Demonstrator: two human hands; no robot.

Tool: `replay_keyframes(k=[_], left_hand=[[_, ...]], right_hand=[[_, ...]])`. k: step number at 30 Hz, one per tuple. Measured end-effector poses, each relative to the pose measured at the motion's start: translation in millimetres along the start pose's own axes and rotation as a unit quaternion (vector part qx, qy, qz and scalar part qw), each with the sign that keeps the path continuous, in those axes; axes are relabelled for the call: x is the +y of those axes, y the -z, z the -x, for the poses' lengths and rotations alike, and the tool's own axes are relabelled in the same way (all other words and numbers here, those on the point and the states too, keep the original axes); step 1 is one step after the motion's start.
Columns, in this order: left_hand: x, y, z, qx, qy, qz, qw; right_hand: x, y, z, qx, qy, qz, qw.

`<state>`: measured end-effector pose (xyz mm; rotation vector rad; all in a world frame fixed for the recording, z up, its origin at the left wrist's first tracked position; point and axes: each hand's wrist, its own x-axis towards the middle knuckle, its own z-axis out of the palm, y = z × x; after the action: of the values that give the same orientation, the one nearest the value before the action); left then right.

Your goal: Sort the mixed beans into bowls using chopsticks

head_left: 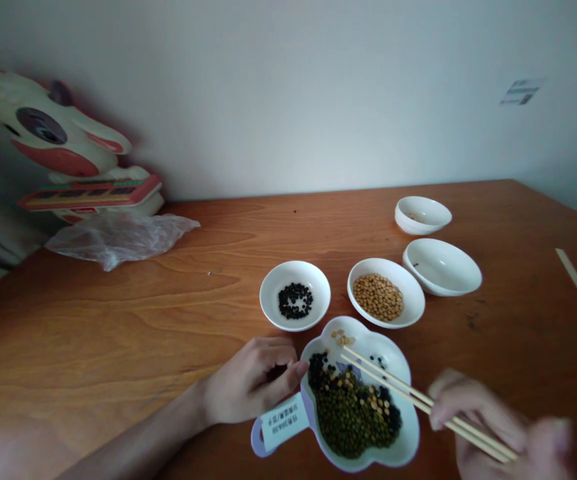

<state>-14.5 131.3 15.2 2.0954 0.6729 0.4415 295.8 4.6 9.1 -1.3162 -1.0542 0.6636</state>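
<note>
1. Step in hand, as I judge it: wooden chopsticks (422,398) are being worked among mixed beans in a white cloud-shaped dish (371,341); their tips stand slightly apart, just beside a few pale yellow beans (341,340) in the far lobe; no bean shows between them, and I cannot tell whether they touch one.
2. Right hand (483,417): blurred, fingers closed round the chopsticks toward their rear ends; the exact finger placing cannot be told.
3. Left hand (255,380): half curled, thumb tip at the dish's left rim, above the labelled lavender handle (259,437); whether it pinches the rim or only steadies it, I cannot tell.
4. The beans: green mung-like beans (345,420) fill the near part of the dish; black beans (318,367) cluster mainly along its left and right sides, with more pale ones scattered between.
5. Around it: just beyond stand a white bowl of black beans (271,298) and a white bowl of tan beans (411,287); two further white bowls, the nearer one (445,268) and the farther one (431,215), hold only tiny bits.
6. The next move, I judge, calls for a light, level pinch on a single smooth bean, with the dish kept still.
</note>
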Motion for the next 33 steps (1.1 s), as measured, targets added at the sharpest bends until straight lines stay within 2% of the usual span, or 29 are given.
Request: replay_keyframes(k=[3,5,13,15,19,23,27,29,33], left_hand=[[-0.6,-0.5,0.8,-0.004,-0.001,-0.003,1.000],[-1.0,-0.5,0.8,-0.005,-0.005,-0.007,1.000],[-0.4,1.2,-0.7,-0.012,-0.007,-0.005,1.000],[0.6,1.4,-0.8,-0.011,-0.008,-0.004,1.000],[2.6,1.6,-1.8,-0.006,-0.009,0.001,1.000],[2.6,1.0,-2.1,-0.005,-0.005,0.002,1.000],[0.8,1.0,0.6,-0.008,-0.001,0.005,1.000],[-0.4,1.6,1.9,-0.007,0.004,0.001,1.000],[-1.7,1.8,1.5,-0.001,0.000,-0.003,1.000]], right_hand=[[-12.0,-29.3,-11.4,-0.027,-0.007,-0.003,1.000],[-13.9,-38.8,-16.9,-0.028,-0.008,0.004,1.000],[-4.5,-31.9,-23.1,-0.110,0.016,0.017,0.994],[-5.2,-33.7,-22.5,-0.091,0.015,0.012,0.996],[-7.7,-40.6,-20.3,-0.015,0.007,-0.009,1.000],[-5.6,-37.6,-19.6,-0.030,0.009,-0.035,0.999],[-1.2,-18.6,-13.3,-0.031,0.038,-0.052,0.997],[-0.1,-8.4,-11.3,0.016,0.072,-0.067,0.995],[-1.8,-0.6,-27.3,0.177,0.125,-0.068,0.974]])
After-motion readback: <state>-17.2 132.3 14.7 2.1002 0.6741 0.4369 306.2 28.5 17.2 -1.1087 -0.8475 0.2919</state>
